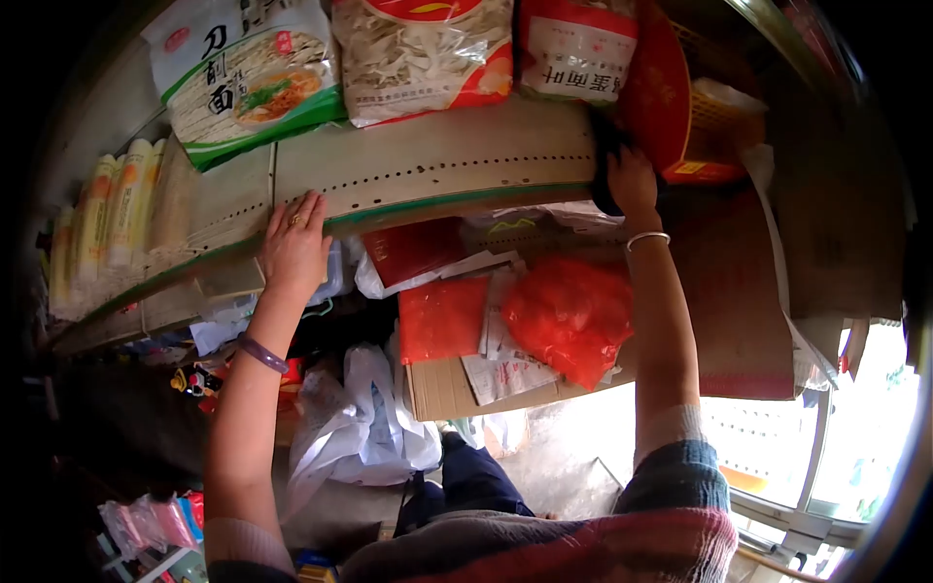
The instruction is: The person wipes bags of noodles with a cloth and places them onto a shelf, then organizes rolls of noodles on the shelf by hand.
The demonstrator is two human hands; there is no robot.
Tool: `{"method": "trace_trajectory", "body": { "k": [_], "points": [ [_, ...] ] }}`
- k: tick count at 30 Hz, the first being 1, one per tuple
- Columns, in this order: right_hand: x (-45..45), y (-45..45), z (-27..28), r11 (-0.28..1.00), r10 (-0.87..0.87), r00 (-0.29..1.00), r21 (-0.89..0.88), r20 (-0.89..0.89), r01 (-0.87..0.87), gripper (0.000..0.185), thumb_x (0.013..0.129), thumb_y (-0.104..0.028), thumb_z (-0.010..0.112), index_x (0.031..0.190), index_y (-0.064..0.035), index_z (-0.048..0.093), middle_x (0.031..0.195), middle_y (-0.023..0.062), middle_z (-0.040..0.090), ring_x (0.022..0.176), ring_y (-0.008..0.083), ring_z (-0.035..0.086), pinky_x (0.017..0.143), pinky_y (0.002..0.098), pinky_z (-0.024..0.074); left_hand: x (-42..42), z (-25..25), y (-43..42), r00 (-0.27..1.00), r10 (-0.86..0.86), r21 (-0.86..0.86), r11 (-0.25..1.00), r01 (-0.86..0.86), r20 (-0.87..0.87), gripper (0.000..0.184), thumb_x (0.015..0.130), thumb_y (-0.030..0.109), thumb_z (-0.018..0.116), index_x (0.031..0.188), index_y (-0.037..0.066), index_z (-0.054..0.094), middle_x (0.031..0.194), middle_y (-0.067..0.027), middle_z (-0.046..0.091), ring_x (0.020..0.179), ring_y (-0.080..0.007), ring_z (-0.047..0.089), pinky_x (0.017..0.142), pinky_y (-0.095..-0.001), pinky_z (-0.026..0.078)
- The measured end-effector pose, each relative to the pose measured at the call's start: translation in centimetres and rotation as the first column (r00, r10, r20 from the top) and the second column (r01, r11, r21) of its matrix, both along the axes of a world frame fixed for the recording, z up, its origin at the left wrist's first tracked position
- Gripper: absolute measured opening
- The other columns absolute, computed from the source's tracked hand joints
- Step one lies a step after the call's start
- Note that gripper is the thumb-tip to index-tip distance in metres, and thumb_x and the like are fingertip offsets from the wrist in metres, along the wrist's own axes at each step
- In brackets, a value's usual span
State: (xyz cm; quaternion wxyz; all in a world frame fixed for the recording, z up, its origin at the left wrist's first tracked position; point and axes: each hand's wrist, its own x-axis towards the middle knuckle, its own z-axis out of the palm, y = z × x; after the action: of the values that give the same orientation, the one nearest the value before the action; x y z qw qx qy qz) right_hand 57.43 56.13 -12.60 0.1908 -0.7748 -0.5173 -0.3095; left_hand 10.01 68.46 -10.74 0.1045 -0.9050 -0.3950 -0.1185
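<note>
Striped top (583,549) nearest. Resting open left hand (294,250) on front edge of shelf (437,146), right hand (634,183) on dark item (604,141) near right end; cannot tell if gripped. Could bump adjacent red box (663,87), pushing rightward.

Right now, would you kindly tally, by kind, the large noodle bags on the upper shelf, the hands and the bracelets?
Large noodle bags: 3
Hands: 2
Bracelets: 2
Total: 7

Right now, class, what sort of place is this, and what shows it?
Probably a grocery shop: noodle bags and tube-shaped packs sit on a long shelf.
</note>
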Motion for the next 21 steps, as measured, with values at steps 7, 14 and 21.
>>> {"method": "trace_trajectory", "body": {
  "k": [7,14,21],
  "points": [
    [-17.4,8.8,-0.2,0.745,0.553,0.831,-0.416,-0.05,-0.521,0.02,0.085,-0.021,0.05,0.087,-0.005,0.062,0.094,0.0126,0.06,0.095,0.0297,0.055,0.083,0.039,0.0449,0.8,-0.4,-0.1,1.0,0.01,0.009,1.0,-0.01,0.0,0.053,0.074,0.015,0.063,0.122,0.0,0.047,0.129,-0.0124,0.046,0.12,-0.0236,0.042,0.106,-0.0378,0.028],
    [-12.8,6.8,0.4,0.829,0.53,0.821,-0.074,-0.215,-0.555,0.024,0.083,-0.018,0.05,0.099,-0.0058,0.062,0.101,0.0156,0.06,0.1,0.0308,0.054,0.089,0.0399,0.0423,0.5,-0.4,-0.4,1.0,0.023,0.005,1.0,-0.023,-0.002,0.051,0.075,0.015,0.061,0.122,0.001,0.048,0.129,-0.0114,0.047,0.12,-0.023,0.042,0.106,-0.0375,0.026],
    [-1.5,5.8,-0.1,0.93,-0.03,0.996,-0.363,0.083,0.058,0.019,0.081,-0.02,0.048,0.082,-0.0064,0.062,0.084,0.0146,0.061,0.07,0.0276,0.062,0.061,0.0393,0.0516,0.3,-1.3,0.1,0.998,0.054,0.022,0.998,-0.054,0.011,0.051,0.077,0.015,0.059,0.125,0.003,0.046,0.131,-0.0102,0.045,0.121,-0.0215,0.042,0.107,-0.0367,0.025]
  ]
}}
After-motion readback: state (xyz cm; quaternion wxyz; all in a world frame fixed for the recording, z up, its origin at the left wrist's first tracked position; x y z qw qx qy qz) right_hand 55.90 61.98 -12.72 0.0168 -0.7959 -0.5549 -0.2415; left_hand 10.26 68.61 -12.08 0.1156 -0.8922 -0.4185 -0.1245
